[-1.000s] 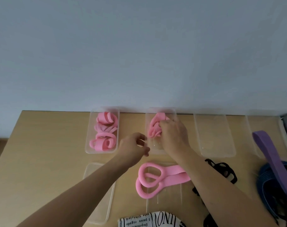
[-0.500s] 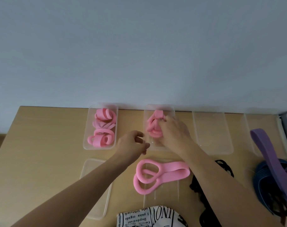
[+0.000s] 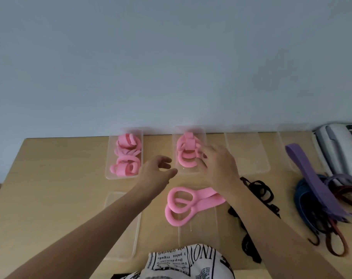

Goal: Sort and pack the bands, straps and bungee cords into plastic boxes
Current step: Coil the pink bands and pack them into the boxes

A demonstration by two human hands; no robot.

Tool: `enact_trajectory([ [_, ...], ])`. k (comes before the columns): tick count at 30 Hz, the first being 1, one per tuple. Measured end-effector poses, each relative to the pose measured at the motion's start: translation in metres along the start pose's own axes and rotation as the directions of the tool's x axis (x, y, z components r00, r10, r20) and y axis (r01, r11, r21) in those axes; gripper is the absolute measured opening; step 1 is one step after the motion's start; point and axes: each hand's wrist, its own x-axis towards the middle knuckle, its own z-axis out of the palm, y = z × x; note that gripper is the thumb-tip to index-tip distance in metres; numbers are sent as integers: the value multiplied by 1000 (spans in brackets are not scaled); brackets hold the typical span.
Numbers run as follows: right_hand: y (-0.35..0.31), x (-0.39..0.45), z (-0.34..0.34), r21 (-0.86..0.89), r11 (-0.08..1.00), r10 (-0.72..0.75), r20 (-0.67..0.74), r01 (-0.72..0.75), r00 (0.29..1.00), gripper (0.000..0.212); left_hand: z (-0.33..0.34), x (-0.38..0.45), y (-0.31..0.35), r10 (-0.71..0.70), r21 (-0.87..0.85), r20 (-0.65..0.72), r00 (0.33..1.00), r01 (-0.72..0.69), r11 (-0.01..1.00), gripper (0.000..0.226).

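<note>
The right hand [image 3: 218, 166] is held open, fingers spread over the middle box [image 3: 188, 171] at 12 o'clock, where coiled pink bands [image 3: 188, 156] lie. The left hand [image 3: 156, 174] is loosely open, empty, beside it. A looped pink band [image 3: 183, 204] rests on the counter [image 3: 50, 188].

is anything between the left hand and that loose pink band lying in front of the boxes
Nothing visible. The left hand hovers open over bare table, and the loose pink band lies just nearer the person and to its right, uncovered except where the right forearm crosses its far end.
</note>
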Motion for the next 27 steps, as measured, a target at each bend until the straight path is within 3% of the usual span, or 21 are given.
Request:
enact_trajectory([
  [3, -7, -35, 4, -30, 998, 63, 245, -58, 968, 13, -3, -14, -6, 22, -11, 17, 1000, -22, 1000, 30],
  [5, -12, -52, 14, -197, 980, 91, 421, -7, 902, 16, -4, -23, -12, 22, -14, 33, 999, -22, 1000, 27],
  [7, -17, -66, 24, -341, 939, 134, 481, 45, 866, 22, -5, -32, -19, 29, -25, 47, 998, -28, 999, 25],
  [12, -21, -84, 38, -466, 885, 188, 357, 0, 915, 22, -16, -54, -32, 52, -41, 58, 997, -50, 998, 21],
  [17, -18, -94, 42, -459, 887, 209, 290, -56, 934, 27, -30, -77, -43, 74, -32, 41, 996, -72, 997, 21],
  [21, -24, -106, 46, -505, 838, 310, 133, -205, 941, 31, -38, -98, -52, 82, -32, 33, 996, -81, 996, 19],
  [25, -35, -109, 45, -574, 794, 333, 139, -198, 932, 15, -47, -114, -56, 116, -36, 19, 993, -115, 993, 17],
  [27, -35, -113, 45, -572, 800, 311, 143, -178, 939, 18, -52, -119, -57, 134, -37, 21, 991, -133, 990, 16],
])
